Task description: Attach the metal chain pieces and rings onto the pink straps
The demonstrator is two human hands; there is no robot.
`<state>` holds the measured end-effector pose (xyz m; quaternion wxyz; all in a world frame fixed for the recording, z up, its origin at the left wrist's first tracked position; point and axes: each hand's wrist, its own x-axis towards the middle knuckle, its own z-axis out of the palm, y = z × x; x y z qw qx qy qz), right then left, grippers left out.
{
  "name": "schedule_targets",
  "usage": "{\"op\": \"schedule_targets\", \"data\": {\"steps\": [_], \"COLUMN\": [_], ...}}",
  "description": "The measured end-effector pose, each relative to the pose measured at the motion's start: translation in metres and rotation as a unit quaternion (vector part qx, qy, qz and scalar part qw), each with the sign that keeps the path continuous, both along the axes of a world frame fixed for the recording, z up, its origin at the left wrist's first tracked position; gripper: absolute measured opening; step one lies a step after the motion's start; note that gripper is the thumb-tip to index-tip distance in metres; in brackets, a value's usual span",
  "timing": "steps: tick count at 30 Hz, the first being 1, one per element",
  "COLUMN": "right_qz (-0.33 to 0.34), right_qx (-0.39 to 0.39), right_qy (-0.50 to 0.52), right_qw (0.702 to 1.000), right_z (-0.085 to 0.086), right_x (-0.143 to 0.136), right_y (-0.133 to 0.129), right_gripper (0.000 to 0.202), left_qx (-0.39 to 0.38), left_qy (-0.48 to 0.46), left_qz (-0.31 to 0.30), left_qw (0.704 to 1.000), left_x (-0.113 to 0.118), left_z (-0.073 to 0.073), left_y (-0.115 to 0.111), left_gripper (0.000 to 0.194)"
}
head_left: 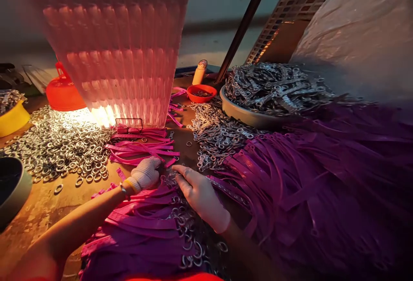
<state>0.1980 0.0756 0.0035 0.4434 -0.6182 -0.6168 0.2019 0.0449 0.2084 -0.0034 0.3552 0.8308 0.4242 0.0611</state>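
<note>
My left hand (146,173), in a white knit glove, is curled closed above a heap of magenta straps (142,225). What lies inside its fingers is hidden. Facing it from the right is my right hand (201,195), in a thin pale glove, with thumb and fingers drawn together at a small shiny metal bit too blurred to name. Metal rings (193,246) hang along the right ends of the straps below my hands. More magenta straps (142,149) lie just beyond my left hand.
Loose metal rings (77,147) cover the table at left under a red lamp (64,94). Small metal clasps (213,139) lie before a grey basin (245,117) piled with metal parts. A corrugated sheet (129,48) stands ahead; purple straps (309,195) fill the right.
</note>
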Motion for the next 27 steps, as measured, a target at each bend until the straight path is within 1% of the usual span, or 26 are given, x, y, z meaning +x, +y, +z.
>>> {"op": "schedule_targets", "data": {"steps": [1,2,3,4,5,6,7,8,10,12,14,16,17,19,20,21,22,24,25,26,27], "right_qz": [0.011,0.025,0.039,0.055,0.07,0.084,0.092,0.094,0.088,0.076,0.067,0.058,0.054,0.046,0.042,0.036,0.03,0.032,0.045,0.067,0.096], "right_qx": [0.002,0.004,0.007,0.012,0.015,0.017,0.016,0.012,-0.005,-0.021,-0.031,-0.029,-0.025,-0.013,-0.007,-0.001,0.006,0.016,0.016,0.013,0.003], "right_qy": [0.02,0.035,0.045,0.048,0.046,0.039,0.028,0.01,-0.044,-0.109,-0.165,-0.196,-0.203,-0.202,-0.198,-0.19,-0.181,-0.167,-0.166,-0.169,-0.178], "right_qw": [1.0,0.999,0.998,0.997,0.996,0.996,0.995,0.995,0.995,0.991,0.984,0.978,0.977,0.978,0.979,0.981,0.983,0.985,0.985,0.983,0.979], "right_z": [0.004,0.009,0.013,0.016,0.019,0.022,0.024,0.026,0.029,0.033,0.036,0.037,0.037,0.033,0.03,0.027,0.024,0.019,0.019,0.02,0.022], "right_x": [-0.004,-0.008,-0.013,-0.018,-0.024,-0.029,-0.035,-0.04,-0.05,-0.056,-0.06,-0.062,-0.063,-0.065,-0.066,-0.068,-0.069,-0.07,-0.069,-0.068,-0.065], "right_y": [-0.001,-0.001,-0.002,-0.001,-0.001,0.0,0.0,0.0,-0.002,-0.006,-0.01,-0.014,-0.016,-0.017,-0.017,-0.016,-0.016,-0.015,-0.014,-0.013,-0.012], "right_gripper": [0.027,0.026,0.026,0.026,0.026,0.026,0.026,0.026,0.027,0.026,0.025,0.025,0.025,0.024,0.024,0.024,0.024,0.027,0.029,0.031,0.034], "left_qx": [-0.029,-0.079,-0.146,-0.221,-0.294,-0.356,-0.398,-0.418,-0.432,-0.428,-0.41,-0.379,-0.355,-0.302,-0.289,-0.299,-0.327,-0.404,-0.43,-0.437,-0.43], "left_qy": [-0.021,-0.054,-0.101,-0.156,-0.215,-0.269,-0.308,-0.331,-0.352,-0.363,-0.365,-0.354,-0.342,-0.316,-0.308,-0.306,-0.309,-0.327,-0.333,-0.336,-0.336], "left_qz": [0.005,0.016,0.037,0.065,0.1,0.135,0.165,0.186,0.213,0.222,0.215,0.194,0.181,0.157,0.149,0.142,0.14,0.15,0.161,0.173,0.182], "left_qw": [0.999,0.995,0.983,0.96,0.926,0.885,0.848,0.826,0.803,0.797,0.808,0.833,0.851,0.886,0.894,0.893,0.882,0.841,0.824,0.816,0.818], "left_x": [-0.011,-0.023,-0.035,-0.046,-0.055,-0.063,-0.068,-0.072,-0.074,-0.074,-0.074,-0.076,-0.077,-0.079,-0.079,-0.08,-0.08,-0.08,-0.081,-0.082,-0.084], "left_z": [0.007,0.013,0.019,0.024,0.027,0.029,0.03,0.031,0.03,0.03,0.03,0.03,0.03,0.029,0.028,0.026,0.024,0.018,0.015,0.013,0.011], "left_y": [-0.007,-0.014,-0.022,-0.031,-0.04,-0.049,-0.058,-0.067,-0.082,-0.093,-0.1,-0.105,-0.106,-0.108,-0.108,-0.108,-0.107,-0.106,-0.105,-0.105,-0.104], "left_gripper": [0.025,0.031,0.036,0.038,0.039,0.039,0.039,0.04,0.041,0.041,0.039,0.039,0.038,0.035,0.034,0.035,0.036,0.04,0.042,0.043,0.043]}}
